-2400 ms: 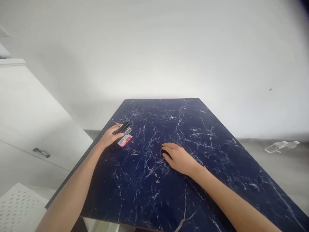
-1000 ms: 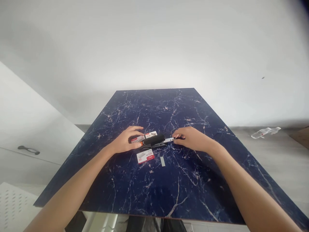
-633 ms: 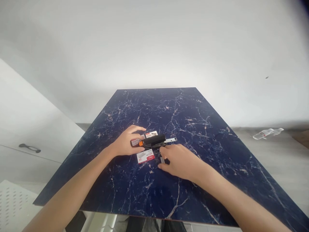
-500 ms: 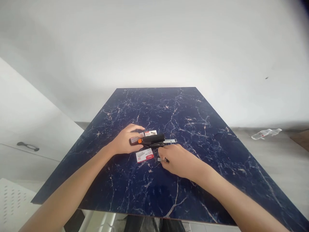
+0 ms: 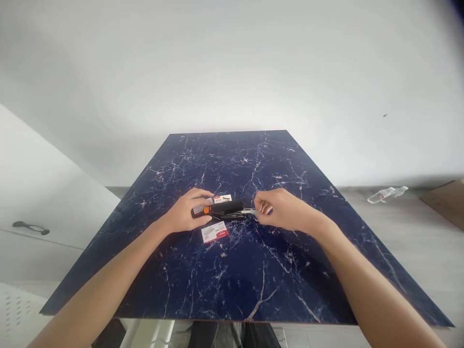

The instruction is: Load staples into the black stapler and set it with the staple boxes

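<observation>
A black stapler [image 5: 232,207] with an orange part lies on the dark blue marbled table. My left hand [image 5: 185,211] is around its rear end, thumb on the near side and fingers on the far side. From the stapler's front sticks out a metal staple tray [image 5: 249,211]. My right hand [image 5: 277,207] is closed at the tray's outer end, fingertips pinched. Whether a small staple strip is also in those fingers is hidden. A white and red staple box [image 5: 214,232] lies just in front of the stapler. Behind it shows another small white and red box [image 5: 222,198], partly covered.
The table [image 5: 232,159] reaches back to a white wall. On the floor at right lies a clear plastic bottle [image 5: 387,194], near a brown cardboard piece [image 5: 444,200]. White drawers with a dark handle [image 5: 31,227] stand at left.
My right hand has moved up and right, from beside the stapler with a small grey piece in its fingers to the tray's outer end. My left hand keeps its hold.
</observation>
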Tool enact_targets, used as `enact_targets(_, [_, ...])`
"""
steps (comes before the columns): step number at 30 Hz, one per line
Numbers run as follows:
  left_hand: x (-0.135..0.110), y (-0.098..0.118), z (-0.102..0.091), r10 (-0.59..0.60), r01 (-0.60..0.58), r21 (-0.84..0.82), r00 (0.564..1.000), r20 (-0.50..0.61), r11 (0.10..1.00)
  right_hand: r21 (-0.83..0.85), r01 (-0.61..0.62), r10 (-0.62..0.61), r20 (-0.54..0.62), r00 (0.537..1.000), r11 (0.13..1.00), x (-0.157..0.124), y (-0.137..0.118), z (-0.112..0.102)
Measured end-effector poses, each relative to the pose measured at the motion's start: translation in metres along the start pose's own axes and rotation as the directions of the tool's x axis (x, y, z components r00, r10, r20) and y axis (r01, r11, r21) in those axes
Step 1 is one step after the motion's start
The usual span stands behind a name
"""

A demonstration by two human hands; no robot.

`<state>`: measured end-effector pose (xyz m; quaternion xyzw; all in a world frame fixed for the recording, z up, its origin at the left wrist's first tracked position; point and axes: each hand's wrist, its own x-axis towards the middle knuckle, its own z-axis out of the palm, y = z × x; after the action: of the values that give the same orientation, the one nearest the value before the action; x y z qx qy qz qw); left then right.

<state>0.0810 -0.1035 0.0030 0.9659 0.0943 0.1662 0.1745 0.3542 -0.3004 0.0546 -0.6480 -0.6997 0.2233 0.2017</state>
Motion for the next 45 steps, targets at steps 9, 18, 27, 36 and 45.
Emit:
enact_targets(9, [0.001,0.001,0.001,0.006,-0.006,-0.011,1.000,0.003,1.000,-0.134,0.065,-0.077,-0.086,0.993,0.989,0.016,0.014,0.011])
enact_targets(18, [0.003,0.002,0.003,0.004,-0.004,-0.027,1.000,0.016,1.000,-0.133,0.042,-0.046,-0.026,0.999,0.990,0.021,0.012,0.014])
enact_targets(27, [0.002,0.002,0.004,-0.010,0.011,-0.043,1.000,0.023,0.999,-0.115,0.023,-0.021,0.018,1.000,0.993,0.020,0.011,0.011])
enact_targets(36, [0.002,0.001,0.003,-0.010,0.011,-0.038,1.000,0.028,0.999,-0.105,0.021,-0.015,0.054,0.998,0.994,0.027,0.006,0.006])
enact_targets(45, [0.003,0.004,0.003,-0.016,0.018,-0.045,0.999,0.030,0.999,-0.163,-0.006,0.019,0.075,0.997,0.987,0.026,-0.003,0.003])
